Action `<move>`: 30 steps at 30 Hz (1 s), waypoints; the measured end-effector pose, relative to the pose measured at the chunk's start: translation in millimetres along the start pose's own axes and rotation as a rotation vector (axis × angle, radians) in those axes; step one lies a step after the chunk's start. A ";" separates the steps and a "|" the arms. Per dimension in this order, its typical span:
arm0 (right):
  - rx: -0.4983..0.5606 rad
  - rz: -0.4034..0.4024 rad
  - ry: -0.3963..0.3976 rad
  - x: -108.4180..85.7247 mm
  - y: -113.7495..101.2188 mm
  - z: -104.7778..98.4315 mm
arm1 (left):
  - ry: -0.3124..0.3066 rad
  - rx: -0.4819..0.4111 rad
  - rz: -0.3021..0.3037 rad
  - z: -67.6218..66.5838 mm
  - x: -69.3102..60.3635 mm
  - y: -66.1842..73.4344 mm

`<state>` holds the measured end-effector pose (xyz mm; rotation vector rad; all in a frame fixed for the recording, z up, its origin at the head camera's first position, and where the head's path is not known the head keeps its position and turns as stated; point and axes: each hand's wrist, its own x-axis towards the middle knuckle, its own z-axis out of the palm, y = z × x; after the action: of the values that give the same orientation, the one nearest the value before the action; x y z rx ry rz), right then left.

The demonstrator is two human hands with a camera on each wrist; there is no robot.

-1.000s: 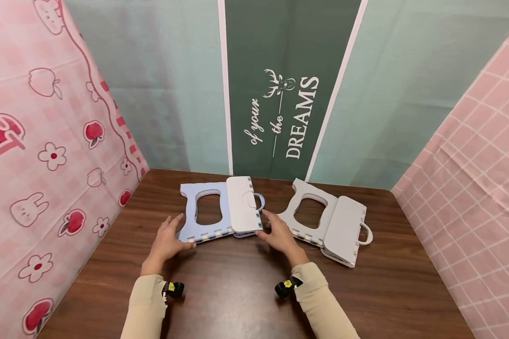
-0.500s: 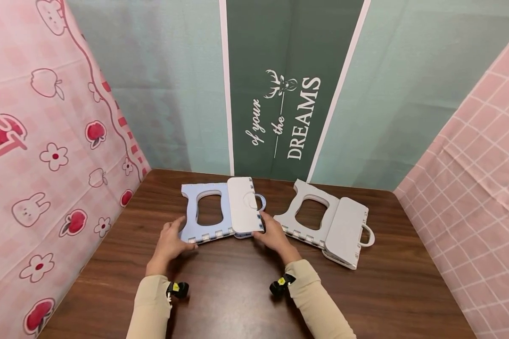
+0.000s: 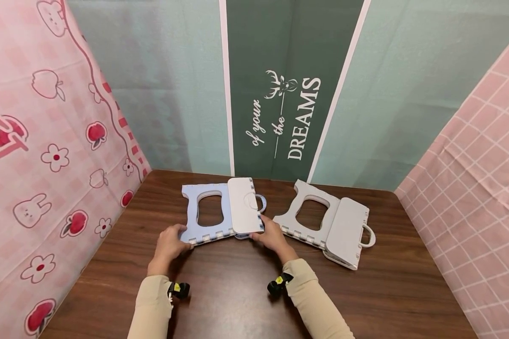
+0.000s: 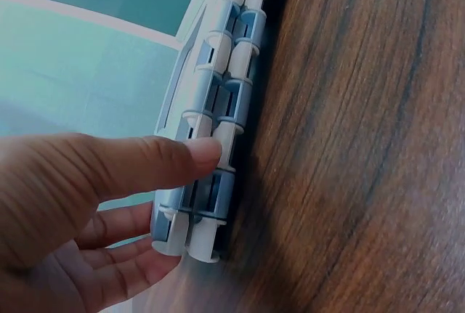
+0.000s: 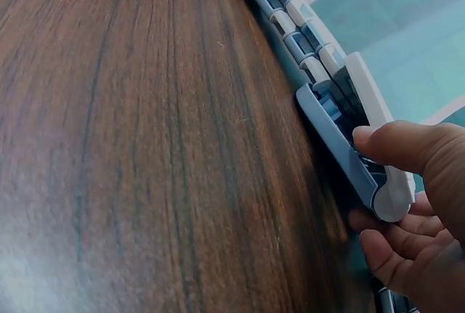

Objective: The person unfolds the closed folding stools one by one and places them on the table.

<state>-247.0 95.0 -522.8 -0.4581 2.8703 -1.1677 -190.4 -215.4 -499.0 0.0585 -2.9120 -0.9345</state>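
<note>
A folding step stool, pale blue with a white end panel, lies folded flat on the table. My left hand grips its near left corner. In the left wrist view the thumb presses the hinged edge, and the fingers bend round the end. My right hand holds the near right corner of the white panel, below the loop handle. The right wrist view has that thumb at the panel's edge and the other fingers curled by the corner, partly hidden.
A second folding stool, light grey, lies flat to the right, close to my right hand. The dark wooden table meets a green printed cloth behind, with pink cloths on both sides.
My right hand has moved left from beside the stool onto its near right corner. The left hand has drawn in on the left corner. Both stools lie where they were.
</note>
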 end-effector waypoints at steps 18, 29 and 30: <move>0.043 0.031 0.028 -7.5 -3.2 2.9 | -0.058 0.031 -0.047 4.2 -0.4 -1.7; 0.102 0.069 0.082 -11.9 -16.4 -2.8 | -0.048 0.005 -0.027 -1.7 -3.7 0.6; 0.107 0.067 0.086 -11.7 -16.9 -3.0 | -0.049 0.004 -0.027 -2.4 -3.4 0.5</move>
<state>-231.8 88.7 -510.2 -0.3132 2.8497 -1.3535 -186.8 -216.2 -497.0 0.0769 -2.9656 -0.9482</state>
